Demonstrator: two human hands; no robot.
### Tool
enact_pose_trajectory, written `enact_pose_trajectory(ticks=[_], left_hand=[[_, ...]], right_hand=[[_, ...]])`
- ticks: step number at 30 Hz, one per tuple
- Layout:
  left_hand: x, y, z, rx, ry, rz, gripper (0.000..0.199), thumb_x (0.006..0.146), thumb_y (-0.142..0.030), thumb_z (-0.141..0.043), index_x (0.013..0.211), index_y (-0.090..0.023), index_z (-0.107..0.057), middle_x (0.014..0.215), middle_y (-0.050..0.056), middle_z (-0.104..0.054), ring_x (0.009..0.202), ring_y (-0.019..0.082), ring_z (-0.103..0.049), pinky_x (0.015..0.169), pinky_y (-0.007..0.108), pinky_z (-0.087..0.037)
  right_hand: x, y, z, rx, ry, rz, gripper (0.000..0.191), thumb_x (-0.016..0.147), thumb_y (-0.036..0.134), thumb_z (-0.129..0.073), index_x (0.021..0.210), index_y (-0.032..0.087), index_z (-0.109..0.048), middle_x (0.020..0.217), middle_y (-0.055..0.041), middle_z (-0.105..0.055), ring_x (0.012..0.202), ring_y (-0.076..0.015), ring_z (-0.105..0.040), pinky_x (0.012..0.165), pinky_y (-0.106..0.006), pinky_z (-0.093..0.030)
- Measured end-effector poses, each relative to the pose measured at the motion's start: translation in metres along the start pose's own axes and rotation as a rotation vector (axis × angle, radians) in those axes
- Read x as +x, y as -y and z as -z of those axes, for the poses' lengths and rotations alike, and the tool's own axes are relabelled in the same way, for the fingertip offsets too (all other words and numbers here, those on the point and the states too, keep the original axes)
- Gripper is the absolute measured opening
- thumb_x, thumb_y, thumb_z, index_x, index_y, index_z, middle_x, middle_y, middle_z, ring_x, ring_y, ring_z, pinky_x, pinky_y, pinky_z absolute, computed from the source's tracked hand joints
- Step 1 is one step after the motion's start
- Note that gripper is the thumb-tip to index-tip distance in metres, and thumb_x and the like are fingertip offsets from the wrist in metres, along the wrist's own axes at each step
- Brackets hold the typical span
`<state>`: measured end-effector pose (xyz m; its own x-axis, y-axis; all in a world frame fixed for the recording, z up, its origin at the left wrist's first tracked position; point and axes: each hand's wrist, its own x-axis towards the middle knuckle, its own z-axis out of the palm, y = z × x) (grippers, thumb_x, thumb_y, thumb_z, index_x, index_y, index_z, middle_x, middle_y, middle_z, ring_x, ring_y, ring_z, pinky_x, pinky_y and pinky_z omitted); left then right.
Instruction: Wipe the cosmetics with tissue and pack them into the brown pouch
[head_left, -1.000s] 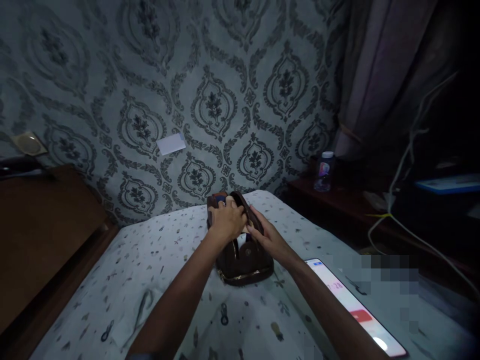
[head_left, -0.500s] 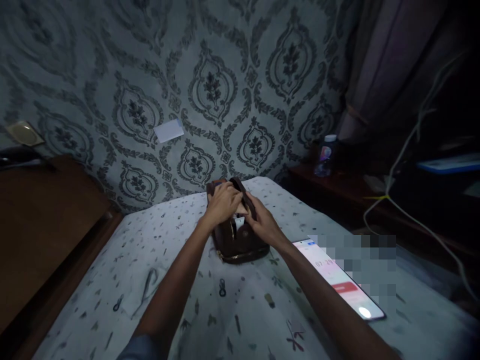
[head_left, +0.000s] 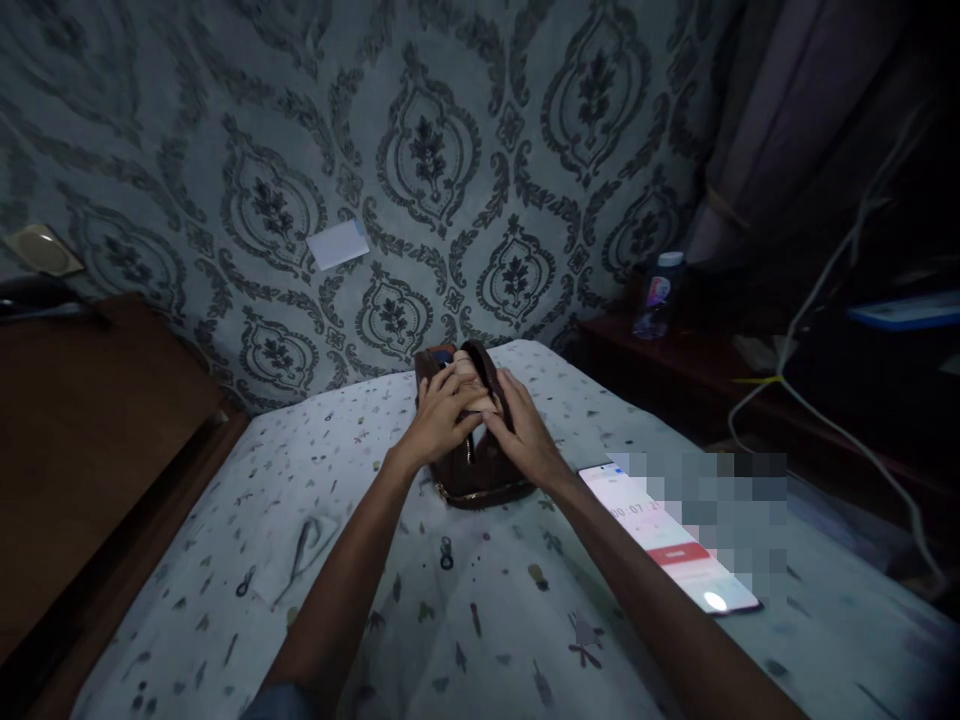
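Observation:
A small dark brown bag (head_left: 480, 475) with a metal zip lies on the bed, its top unzipped. My left hand (head_left: 444, 412) rests over the opening, fingers stretched across a pale beige item (head_left: 466, 367) tucked inside; what that item is, I cannot make out. At the bag's right side, my right hand (head_left: 523, 425) grips the raised rim, its thumb towards the opening and its fingers along the outer side. Something blue and something orange-brown show at the far end of the opening. Both hands partly hide the contents.
A lit phone (head_left: 667, 545) lies on the patterned bedsheet (head_left: 420, 640) beside my right forearm. A bottle (head_left: 658, 297) stands on the dark red surface at the right, near a white cable (head_left: 847, 430). Brown wooden furniture (head_left: 97, 430) borders the left. A white card (head_left: 337, 245) is on the wall.
My left hand's fingers have spread flatter over the opening, and more of the beige item shows. My right hand stays at the bag's rim. The view has shifted slightly.

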<state>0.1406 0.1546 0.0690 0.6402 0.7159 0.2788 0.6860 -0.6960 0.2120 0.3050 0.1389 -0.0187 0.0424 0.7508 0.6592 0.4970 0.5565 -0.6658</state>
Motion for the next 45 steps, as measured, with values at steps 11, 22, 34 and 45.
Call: enact_pose_trajectory(ticks=[11,22,34,45], left_hand=[[-0.001,-0.003,-0.009,-0.020,-0.110,0.033,0.038,0.098,-0.028,-0.038,0.127,-0.028,-0.063,0.146,0.004,-0.052,0.146,0.023,-0.026,0.119,0.054,-0.020],[0.003,-0.022,-0.009,-0.034,-0.141,0.183,0.027,0.087,-0.043,-0.062,0.111,-0.033,-0.070,0.134,0.001,-0.058,0.141,0.026,-0.032,0.113,0.050,-0.034],[0.012,-0.043,-0.011,0.024,-0.137,0.347,0.034,0.090,-0.043,-0.055,0.120,-0.033,-0.066,0.136,0.005,-0.055,0.135,0.031,-0.034,0.105,0.059,-0.039],[0.016,-0.044,-0.012,-0.037,-0.126,0.370,0.032,0.087,-0.027,-0.060,0.114,-0.039,-0.071,0.146,-0.001,-0.049,0.139,0.031,-0.029,0.106,0.060,-0.040]], right_hand=[[-0.009,0.008,0.014,0.092,0.134,0.061,0.080,0.087,0.050,-0.063,0.155,0.031,-0.026,0.162,-0.0078,-0.024,0.150,-0.0292,-0.021,0.123,-0.052,-0.019],[-0.011,0.006,0.009,0.157,0.040,-0.057,0.091,0.081,0.036,-0.071,0.155,0.027,-0.020,0.160,-0.0102,-0.029,0.148,-0.0299,-0.026,0.122,-0.052,-0.022],[-0.010,0.001,0.015,0.338,0.004,-0.101,0.077,0.081,0.024,-0.059,0.151,0.026,-0.029,0.160,-0.0067,-0.031,0.149,-0.0251,-0.026,0.124,-0.049,-0.019],[-0.013,0.008,0.018,0.286,0.025,-0.128,0.083,0.080,0.029,-0.064,0.153,0.024,-0.026,0.159,-0.0083,-0.032,0.147,-0.0270,-0.030,0.123,-0.047,-0.024]])
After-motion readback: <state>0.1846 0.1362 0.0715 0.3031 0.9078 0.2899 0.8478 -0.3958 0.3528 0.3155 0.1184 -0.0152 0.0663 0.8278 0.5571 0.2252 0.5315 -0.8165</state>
